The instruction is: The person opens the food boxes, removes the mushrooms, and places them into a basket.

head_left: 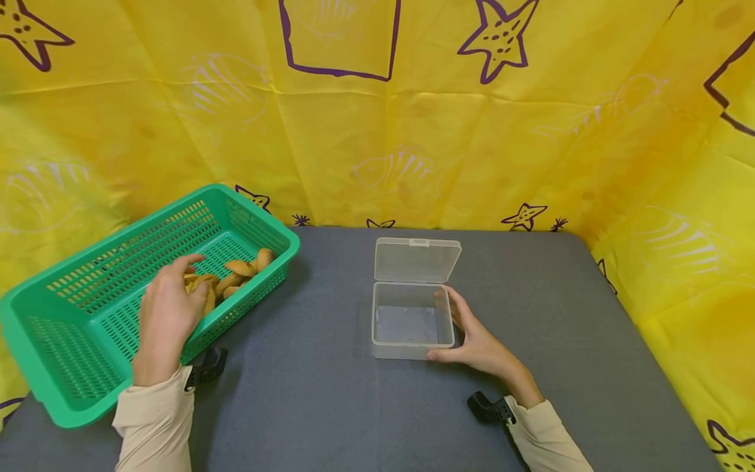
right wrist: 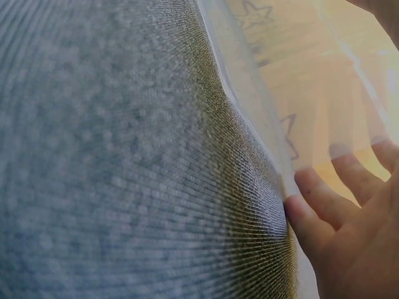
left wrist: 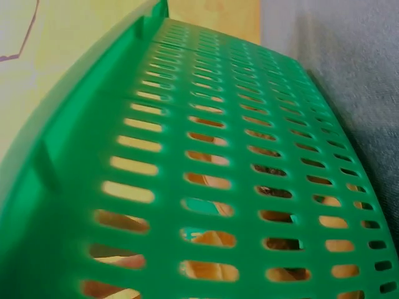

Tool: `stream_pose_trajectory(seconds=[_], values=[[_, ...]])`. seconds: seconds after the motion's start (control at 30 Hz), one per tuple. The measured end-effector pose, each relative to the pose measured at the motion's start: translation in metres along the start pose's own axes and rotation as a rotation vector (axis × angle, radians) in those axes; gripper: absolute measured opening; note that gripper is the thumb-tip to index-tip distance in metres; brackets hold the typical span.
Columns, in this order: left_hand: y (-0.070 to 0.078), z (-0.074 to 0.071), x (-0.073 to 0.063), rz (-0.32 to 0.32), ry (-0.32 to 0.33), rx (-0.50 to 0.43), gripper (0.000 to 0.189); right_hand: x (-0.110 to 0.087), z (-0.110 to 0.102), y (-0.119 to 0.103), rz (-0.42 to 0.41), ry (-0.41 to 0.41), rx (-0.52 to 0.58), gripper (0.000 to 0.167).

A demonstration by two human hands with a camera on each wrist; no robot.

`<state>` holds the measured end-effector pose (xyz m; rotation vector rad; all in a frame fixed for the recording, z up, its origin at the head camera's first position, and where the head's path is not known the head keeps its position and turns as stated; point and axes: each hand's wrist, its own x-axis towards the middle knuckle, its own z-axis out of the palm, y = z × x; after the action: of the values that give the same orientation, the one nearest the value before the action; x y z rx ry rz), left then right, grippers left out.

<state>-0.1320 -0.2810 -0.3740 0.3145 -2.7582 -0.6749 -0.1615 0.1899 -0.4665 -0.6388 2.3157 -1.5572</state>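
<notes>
My left hand (head_left: 169, 305) reaches into a green plastic basket (head_left: 248, 216), close to several tan, rounded pieces (head_left: 240, 267) along its near side. Thumb and index finger stand apart above the pieces; the other fingers are mostly hidden. Through the basket wall (left wrist: 174, 131), the left wrist view shows only bits of the pieces and hand. A clear plastic box (head_left: 404, 352) with its hinged lid (head_left: 415, 261) raised stands on the table. My right hand (head_left: 480, 344) holds it at the right side, thumb at the front corner. In the right wrist view, fingertips (right wrist: 312, 180) touch the box wall.
The grey table (head_left: 330, 406) carries the basket at the left and the box near the middle. A yellow cloth (head_left: 330, 137) with sea-animal drawings hangs behind and along the right. Black wrist mounts (head_left: 206, 367) sit on both forearms.
</notes>
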Motion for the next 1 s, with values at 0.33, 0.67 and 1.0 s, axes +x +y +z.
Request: stream_pose_trajectory(seconds=[0.33, 0.67, 1.0], values=[[0.011, -0.002, 0.000, 0.112, -0.041, -0.136, 0.045, 0.003, 0.000, -0.001, 0.000, -0.007, -0.019, 0.115], [0.025, -0.001, -0.003, 0.218, -0.090, -0.167, 0.047, 0.004, 0.000, -0.002, -0.002, -0.012, -0.042, 0.116], [0.043, 0.014, -0.002, 0.269, -0.131, -0.186, 0.046, 0.000, -0.010, -0.003, -0.032, -0.098, 0.022, 0.124]])
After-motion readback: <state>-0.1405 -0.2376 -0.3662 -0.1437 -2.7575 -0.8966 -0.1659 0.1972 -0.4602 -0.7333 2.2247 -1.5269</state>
